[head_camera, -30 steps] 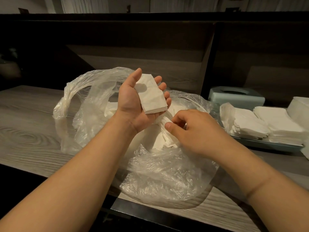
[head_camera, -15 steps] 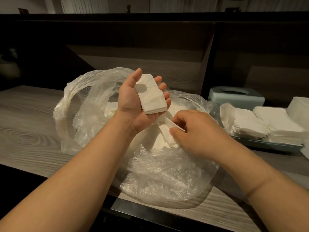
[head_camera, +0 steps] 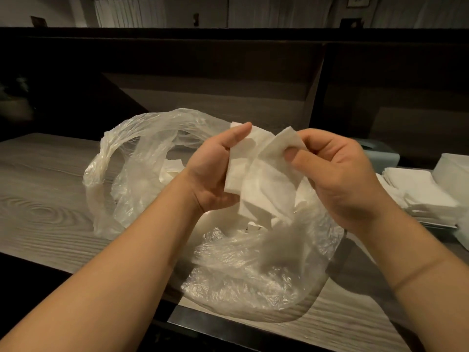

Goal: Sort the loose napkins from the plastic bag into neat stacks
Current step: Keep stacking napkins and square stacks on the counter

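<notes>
Both hands are up over the open plastic bag (head_camera: 228,270) on the surface (head_camera: 45,199) — left hand (head_camera: 215,171) grips a small napkin stack (head_camera: 241,168), right hand (head_camera: 337,174) fingers (head_camera: 294,154) pinch a loose napkin (head_camera: 271,189) beside it.

Left hand (head_camera: 215,171) grips small napkin stack (head_camera: 237,166); right hand (head_camera: 337,179) pinches loose napkin (head_camera: 269,189) above open plastic bag (head_camera: 243,270) on wood-grain surface (head_camera: 43,189).

Dim, warm indoor light. The far background sinks into near black. Soft shadows from the arms fall across the tabletop (head_camera: 45,199) and plastic bag (head_camera: 241,275). Wide-angle bending curves the edges.
</notes>
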{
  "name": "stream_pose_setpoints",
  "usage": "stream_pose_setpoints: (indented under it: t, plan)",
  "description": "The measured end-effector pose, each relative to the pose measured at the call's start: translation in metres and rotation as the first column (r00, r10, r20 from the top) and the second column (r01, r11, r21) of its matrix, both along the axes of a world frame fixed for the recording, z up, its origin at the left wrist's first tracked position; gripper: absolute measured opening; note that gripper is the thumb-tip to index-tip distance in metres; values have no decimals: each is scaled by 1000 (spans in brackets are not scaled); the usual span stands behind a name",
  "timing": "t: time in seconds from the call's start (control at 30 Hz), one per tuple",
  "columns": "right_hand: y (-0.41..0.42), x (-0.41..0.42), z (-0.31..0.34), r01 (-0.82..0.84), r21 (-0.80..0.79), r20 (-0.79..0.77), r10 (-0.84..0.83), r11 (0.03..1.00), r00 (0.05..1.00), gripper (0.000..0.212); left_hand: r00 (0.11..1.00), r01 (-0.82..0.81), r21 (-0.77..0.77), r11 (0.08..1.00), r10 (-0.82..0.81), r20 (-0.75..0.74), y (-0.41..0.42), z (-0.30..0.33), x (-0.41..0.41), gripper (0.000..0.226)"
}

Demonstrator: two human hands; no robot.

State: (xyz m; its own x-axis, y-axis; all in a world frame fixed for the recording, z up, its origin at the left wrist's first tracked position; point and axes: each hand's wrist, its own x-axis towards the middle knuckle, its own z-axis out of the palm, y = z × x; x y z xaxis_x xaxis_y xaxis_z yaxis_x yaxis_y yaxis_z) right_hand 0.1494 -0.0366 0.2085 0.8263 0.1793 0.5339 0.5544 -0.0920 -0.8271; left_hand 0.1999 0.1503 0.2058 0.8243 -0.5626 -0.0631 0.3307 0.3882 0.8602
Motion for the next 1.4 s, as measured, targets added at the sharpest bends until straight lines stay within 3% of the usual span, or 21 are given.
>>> stream_pose_setpoints:
  t: [0.2,0.43,0.63,0.8,0.9,1.0,1.17,1.3,1.4]
  plan:
    - [4,3,-6,233,-161,116,-216,959,969,17,987,160,82,984,-161,7,-4,-4,-4,53]
    - [2,7,-6,278,-213,168,-245,937,955,18,988,147,173,974,-153,17,-6,-6,-2,66]
    - [1,9,-8,344,-246,261,-280,906,924,16,946,311,162,937,-322,49,-4,-8,-5,75]
    - [1,10,-8,459,-220,361,-365,861,858,7,972,220,183,958,-231,45,-7,-8,-4,63]
    - [0,6,2,285,59,84,-290,957,953,12,991,133,135,982,-134,-1,-10,-7,-3,67]
    - [-1,2,9,127,304,-182,-73,944,981,14,998,64,107,992,-62,-19,-10,-6,-2,67]
    - [14,0,-1,236,74,-301,-204,969,932,11,992,124,112,986,-123,-17,-13,-10,-2,71]
    - [20,-4,-5,319,12,-259,-305,948,917,11,962,270,128,954,-273,12,-15,-10,-5,85]
    - [22,-3,-7,361,15,-235,-348,932,908,8,941,331,112,937,-337,36,-13,-11,-3,78]
